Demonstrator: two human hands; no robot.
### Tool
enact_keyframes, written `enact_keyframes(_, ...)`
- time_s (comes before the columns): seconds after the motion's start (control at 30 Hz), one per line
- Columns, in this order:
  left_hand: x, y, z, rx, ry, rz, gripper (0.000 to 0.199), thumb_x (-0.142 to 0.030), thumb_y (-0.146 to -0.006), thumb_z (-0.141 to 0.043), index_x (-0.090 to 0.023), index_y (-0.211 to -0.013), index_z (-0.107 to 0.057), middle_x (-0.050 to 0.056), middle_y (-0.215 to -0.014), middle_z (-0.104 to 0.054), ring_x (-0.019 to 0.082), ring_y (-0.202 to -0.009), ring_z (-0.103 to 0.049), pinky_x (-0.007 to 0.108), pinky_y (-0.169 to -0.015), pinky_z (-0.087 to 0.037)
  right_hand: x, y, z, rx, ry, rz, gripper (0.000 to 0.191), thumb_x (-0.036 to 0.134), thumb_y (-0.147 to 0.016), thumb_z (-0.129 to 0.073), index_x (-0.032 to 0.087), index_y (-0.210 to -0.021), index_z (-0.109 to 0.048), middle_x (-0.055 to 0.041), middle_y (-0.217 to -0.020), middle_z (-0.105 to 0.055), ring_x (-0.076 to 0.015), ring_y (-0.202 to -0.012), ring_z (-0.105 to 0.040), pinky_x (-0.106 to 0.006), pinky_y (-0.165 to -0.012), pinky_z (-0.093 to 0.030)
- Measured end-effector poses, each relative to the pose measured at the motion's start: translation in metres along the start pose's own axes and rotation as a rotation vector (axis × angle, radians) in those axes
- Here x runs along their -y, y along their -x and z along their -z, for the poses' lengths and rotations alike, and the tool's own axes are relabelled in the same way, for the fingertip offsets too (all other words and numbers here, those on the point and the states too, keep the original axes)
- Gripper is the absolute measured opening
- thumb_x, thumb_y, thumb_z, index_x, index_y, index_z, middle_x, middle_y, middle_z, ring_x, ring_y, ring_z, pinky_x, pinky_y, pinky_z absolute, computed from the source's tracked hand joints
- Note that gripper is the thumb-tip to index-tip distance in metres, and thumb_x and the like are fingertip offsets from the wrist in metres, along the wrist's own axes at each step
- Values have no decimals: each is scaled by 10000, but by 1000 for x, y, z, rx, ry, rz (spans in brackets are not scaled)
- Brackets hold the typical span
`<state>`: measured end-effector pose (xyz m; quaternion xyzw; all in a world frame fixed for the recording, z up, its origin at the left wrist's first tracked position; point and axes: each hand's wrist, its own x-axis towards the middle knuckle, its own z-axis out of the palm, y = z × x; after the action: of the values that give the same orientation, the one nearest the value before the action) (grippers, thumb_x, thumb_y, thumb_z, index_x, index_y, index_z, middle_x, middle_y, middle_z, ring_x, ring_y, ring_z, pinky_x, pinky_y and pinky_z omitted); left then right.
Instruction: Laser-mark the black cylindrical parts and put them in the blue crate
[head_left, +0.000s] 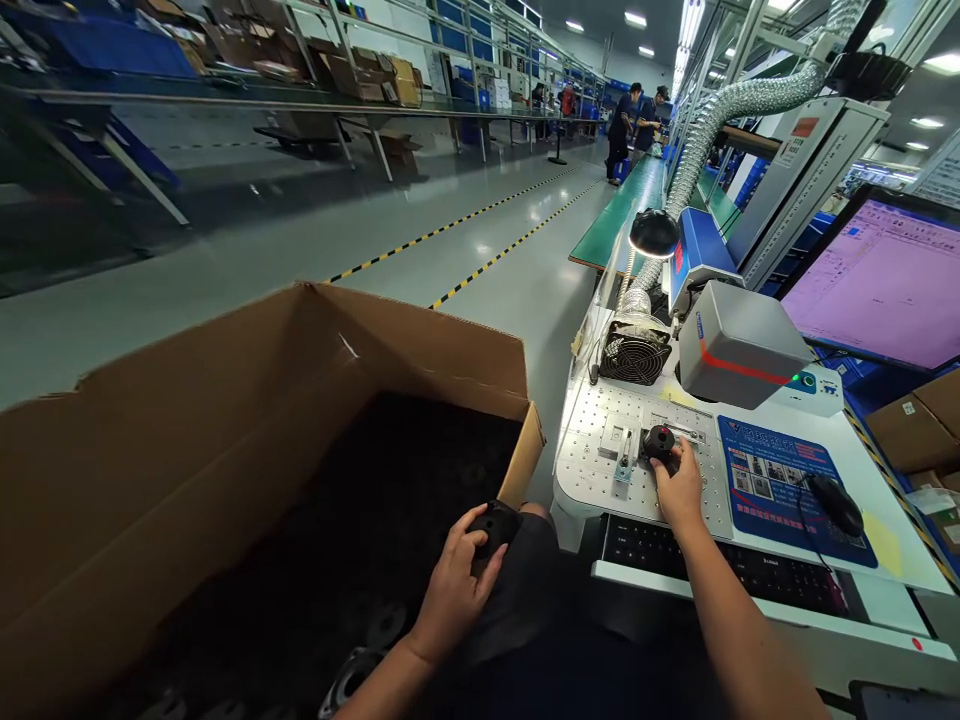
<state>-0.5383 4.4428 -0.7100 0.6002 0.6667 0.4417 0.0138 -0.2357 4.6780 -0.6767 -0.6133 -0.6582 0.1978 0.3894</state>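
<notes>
My left hand point(459, 585) is closed around a black round plastic part point(496, 526), held over the near right corner of a large cardboard box point(420, 345). Many dark parts point(315, 520) fill the box, too dim to make out singly. On the perforated metal plate point(592, 440), my right hand point(681, 485) grips a second black round part point(660, 441) between thumb and fingers. That part sits against small metal stop brackets point(624, 455), under the grey head of a marking machine point(742, 345). A red spot shows on its top.
Right of the plate lie a blue mouse pad point(780, 470) and a black mouse point(836, 503). A keyboard point(652, 545) sits below the table edge. Behind the plate stand a fan point(636, 350) and a silver duct hose point(705, 130); a monitor point(885, 280) is at right. Two people point(634, 125) stand far off.
</notes>
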Motion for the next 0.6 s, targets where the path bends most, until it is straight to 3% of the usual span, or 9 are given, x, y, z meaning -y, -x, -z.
enact_keyframes(0.13,0,0,0,-10,-10,-8,140,-309,-985,-586,-230,-989,-470,193,-1346,-545,321,-1216,-613,515,-931,-591,7,4,17,5,-46,-38,848,527,-815,-660,142,-1526,-404,-200,-1406,-598,-364,-1306,-546,-540,-1111,-406)
enact_keyframes(0.23,-2,-2,1,-14,-5,-12,143,-306,-980,-591,-227,-993,-473,193,-1341,-545,329,-1218,-613,528,-947,-584,9,23,44,-57,-96,-46,751,542,-860,-633,162,-1485,-461,-192,-1415,-600,-345,-1286,-585,-531,-1103,-436)
enact_keyframes(0.4,-3,-5,0,-11,2,-6,164,-301,-966,-610,-224,-1003,-469,195,-1332,-550,344,-1228,-603,553,-974,-560,-4,91,86,-97,-112,-11,491,454,-943,-549,193,-1359,-575,-142,-1188,-732,-284,-1047,-724,-492,-995,-543)
enact_keyframes(0.5,-4,-5,-1,-23,15,-1,180,-292,-956,-624,-224,-992,-461,192,-1310,-559,346,-1209,-608,555,-968,-551,-18,134,92,-1,-93,-6,429,391,-975,-497,208,-1356,-575,-128,-1151,-741,-257,-959,-752,-464,-918,-591)
enact_keyframes(0.6,-4,-6,-2,-11,13,4,177,-292,-956,-625,-223,-987,-465,189,-1299,-566,349,-1202,-604,556,-960,-546,-30,162,87,67,-43,11,397,357,-998,-459,222,-1353,-579,-123,-1158,-735,-256,-1007,-744,-468,-919,-602)
